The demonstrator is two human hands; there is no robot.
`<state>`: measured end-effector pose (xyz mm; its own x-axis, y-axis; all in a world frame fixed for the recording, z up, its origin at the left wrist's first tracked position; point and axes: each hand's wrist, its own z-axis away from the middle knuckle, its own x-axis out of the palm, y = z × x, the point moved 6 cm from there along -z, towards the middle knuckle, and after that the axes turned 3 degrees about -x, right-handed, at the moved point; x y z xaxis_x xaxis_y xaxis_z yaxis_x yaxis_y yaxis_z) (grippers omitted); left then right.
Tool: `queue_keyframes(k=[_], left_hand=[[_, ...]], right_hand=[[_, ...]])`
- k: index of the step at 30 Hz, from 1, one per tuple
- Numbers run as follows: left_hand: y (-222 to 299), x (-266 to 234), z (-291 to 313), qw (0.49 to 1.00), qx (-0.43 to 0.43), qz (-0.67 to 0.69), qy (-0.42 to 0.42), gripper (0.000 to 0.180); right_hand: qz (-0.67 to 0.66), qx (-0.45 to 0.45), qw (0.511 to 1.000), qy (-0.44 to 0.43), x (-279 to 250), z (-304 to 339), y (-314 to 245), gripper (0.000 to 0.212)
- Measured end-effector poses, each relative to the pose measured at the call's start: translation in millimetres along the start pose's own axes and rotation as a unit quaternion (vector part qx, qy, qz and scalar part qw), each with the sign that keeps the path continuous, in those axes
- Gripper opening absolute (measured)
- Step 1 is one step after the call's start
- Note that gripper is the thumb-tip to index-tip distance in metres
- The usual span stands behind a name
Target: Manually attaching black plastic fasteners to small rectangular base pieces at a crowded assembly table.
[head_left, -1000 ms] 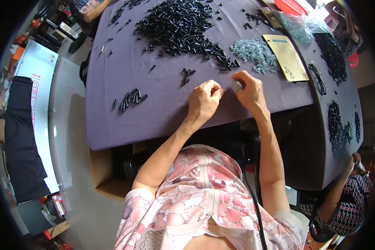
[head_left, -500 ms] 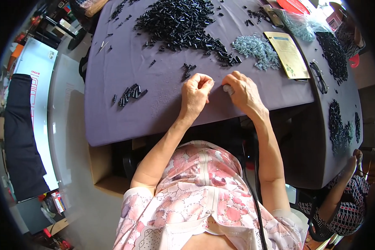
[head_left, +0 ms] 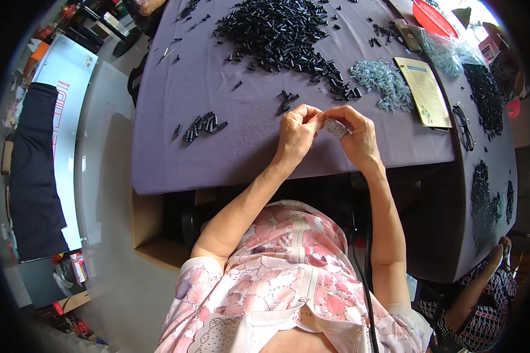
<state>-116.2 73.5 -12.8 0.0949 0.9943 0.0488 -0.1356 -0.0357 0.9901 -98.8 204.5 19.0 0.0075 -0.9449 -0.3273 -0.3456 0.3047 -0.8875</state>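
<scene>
Near the table's front edge my two hands meet at the fingertips. My left hand [head_left: 297, 136] is closed in a pinch; whatever is between its thumb and forefinger is too small to make out. My right hand [head_left: 360, 136] is curled around a grey, speckled lump [head_left: 336, 128], whose kind I cannot tell, with thumb and forefinger reaching to the left fingertips. Just beyond the left hand lie a few short black tubes [head_left: 287, 100]. Farther left is a small cluster of the same black tubes [head_left: 204, 127]. A heap of small clear plastic pieces [head_left: 383, 84] sits beyond my right hand.
A large pile of black tubes [head_left: 271, 35] covers the far middle of the purple-grey tablecloth [head_left: 176, 167]. To the right are a yellowish booklet [head_left: 425, 91], eyeglasses [head_left: 464, 126], a red basket [head_left: 434, 19] and more black pieces [head_left: 484, 97]. Another person's arm [head_left: 480, 288] shows at lower right.
My hands were apart and now touch at the fingertips. The grey lump shows more in my right hand. The view has shifted, so the table appears farther right.
</scene>
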Motion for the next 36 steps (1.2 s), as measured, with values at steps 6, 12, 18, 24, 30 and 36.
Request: queue_keyframes(k=[6, 12, 18, 24, 30, 36], left_hand=[[-5, -2, 0, 0.999, -0.015, 0.031, -0.024, 0.014], [-4, -1, 1, 0.999, -0.007, 0.039, -0.030, 0.015], [0, -5, 1, 0.999, -0.052, 0.008, -0.013, 0.015], [0, 2, -14, 0.994, 0.015, -0.092, -0.063, 0.019], [37, 24, -49, 0.905, 0.268, -0.330, 0.016, 0.007], [31, 50, -61, 0.856, 0.335, -0.393, 0.031, 0.007]], right_hand=[[-0.006, 0.061, 0.998, -0.005, 7, 4, 12, 0.034], [0.038, -0.003, 0.999, 0.011, 11, 6, 11, 0.029], [0.065, -0.030, 0.997, 0.015, 10, 6, -4, 0.027], [0.066, -0.062, 0.996, 0.019, 1, 3, 5, 0.024], [0.022, 0.011, 0.995, 0.097, -14, 3, 22, 0.017], [-0.149, 0.098, 0.973, 0.144, -18, 4, 31, 0.012]])
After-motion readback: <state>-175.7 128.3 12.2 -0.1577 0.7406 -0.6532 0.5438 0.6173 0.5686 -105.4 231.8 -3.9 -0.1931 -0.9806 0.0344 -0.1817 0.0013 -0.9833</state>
